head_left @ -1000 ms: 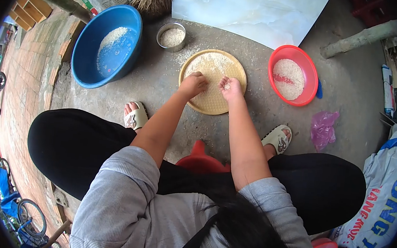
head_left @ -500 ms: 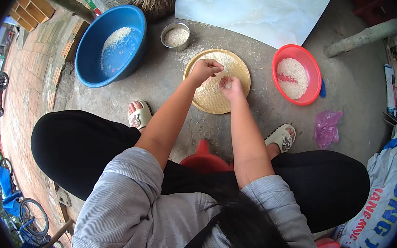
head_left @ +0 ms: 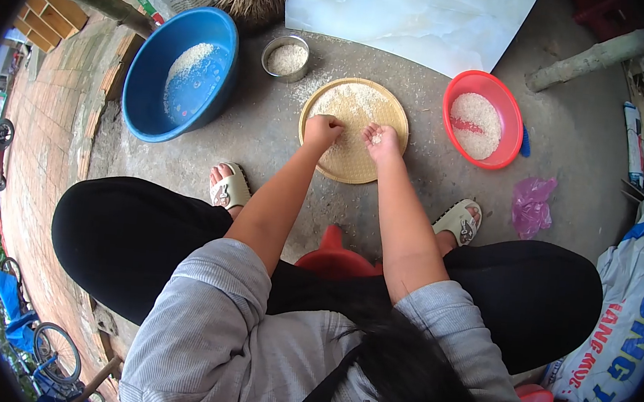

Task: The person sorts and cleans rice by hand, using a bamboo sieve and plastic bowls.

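Observation:
A round woven bamboo tray (head_left: 351, 174) lies on the floor in front of me, with rice (head_left: 354, 97) spread mostly over its far half. My left hand (head_left: 323, 132) is over the tray's left side, fingers pinched together; whatever they hold is too small to make out. Palm up and half curled, my right hand (head_left: 382, 141) cups a few pale rice grains (head_left: 376, 138) above the tray's right side. The two hands are a short gap apart.
A blue basin (head_left: 212, 103) with some rice stands left, beside a metal bowl (head_left: 287, 58) of rice. To the right are a red basin (head_left: 488, 143) of rice and a pink plastic bag (head_left: 532, 206). A marbled white panel (head_left: 407, 17) lies beyond; a red stool (head_left: 332, 259) is under me.
My left hand has moved down toward me and away from my right hand. My right hand has shifted slightly right, its palm and grains now showing more plainly.

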A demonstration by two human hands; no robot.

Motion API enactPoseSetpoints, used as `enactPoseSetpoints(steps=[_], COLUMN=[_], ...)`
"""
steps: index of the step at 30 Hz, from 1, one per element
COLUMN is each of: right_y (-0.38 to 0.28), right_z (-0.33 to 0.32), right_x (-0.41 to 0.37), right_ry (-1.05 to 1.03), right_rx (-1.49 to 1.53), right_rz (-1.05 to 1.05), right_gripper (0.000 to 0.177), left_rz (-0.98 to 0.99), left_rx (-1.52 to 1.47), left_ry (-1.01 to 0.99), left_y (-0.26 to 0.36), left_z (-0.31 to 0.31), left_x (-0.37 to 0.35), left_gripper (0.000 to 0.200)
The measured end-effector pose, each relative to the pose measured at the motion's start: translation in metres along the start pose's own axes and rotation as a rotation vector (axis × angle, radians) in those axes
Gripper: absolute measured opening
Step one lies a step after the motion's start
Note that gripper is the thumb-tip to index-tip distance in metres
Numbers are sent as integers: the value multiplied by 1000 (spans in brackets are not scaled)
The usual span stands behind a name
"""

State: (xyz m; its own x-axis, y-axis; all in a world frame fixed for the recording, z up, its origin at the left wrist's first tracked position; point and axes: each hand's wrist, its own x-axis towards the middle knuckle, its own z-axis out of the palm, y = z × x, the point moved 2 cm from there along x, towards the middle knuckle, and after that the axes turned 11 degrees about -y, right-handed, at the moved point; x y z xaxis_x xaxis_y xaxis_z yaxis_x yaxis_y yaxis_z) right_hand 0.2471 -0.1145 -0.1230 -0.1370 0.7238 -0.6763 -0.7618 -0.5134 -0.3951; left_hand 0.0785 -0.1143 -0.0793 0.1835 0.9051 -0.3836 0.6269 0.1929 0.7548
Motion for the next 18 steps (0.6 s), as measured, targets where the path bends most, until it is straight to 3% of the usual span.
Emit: enactPoseSetpoints(steps=[1,2,4,5,7,8,11,12,14,15,16,18], right_y=[-1,-1,0,2,0,-2,5,5,5,6,10,10], right_z=[2,5,10,12,24,32,25,30,56,74,83,100], right_x=[-2,-3,-4,-4,-16,-23,8,9,2,-10,-12,-35], right_ry=[20,42,35,29,-9,-49,-83,-82,-126,-40,-21,215], right_rx=[2,4,26,48,49,47,1,-3,-245,-367,-501,-1180], right_rz=[-6,-12,-43,-72,-65,-61,-33,-34,-210,-341,-406,-769], right_gripper=[25,24,24,23,23,23,24,24,27,29,28,24], left_rz=[-54,-52,159,156,183,181,72,73,-86,-45,-44,-28], left_rx=[-339,-340,-683,-682,-475,-476,-675,-679,-1211,-1470,-1474,-1814], left_ry=[-91,-90,-337,-337,-542,-545,-133,-133,-280,-327,-324,-338], left_y=[2,9,37,49,77,79,79,70,23,-4,4,24], left_z=[0,-2,-3,-7,-7,-4,-4,-1,22,43,41,35], left_x=[6,11,13,13,8,7,6,11,37,58,53,38], left_gripper=[15,15,18,18,27,27,34,34,40,36,36,43])
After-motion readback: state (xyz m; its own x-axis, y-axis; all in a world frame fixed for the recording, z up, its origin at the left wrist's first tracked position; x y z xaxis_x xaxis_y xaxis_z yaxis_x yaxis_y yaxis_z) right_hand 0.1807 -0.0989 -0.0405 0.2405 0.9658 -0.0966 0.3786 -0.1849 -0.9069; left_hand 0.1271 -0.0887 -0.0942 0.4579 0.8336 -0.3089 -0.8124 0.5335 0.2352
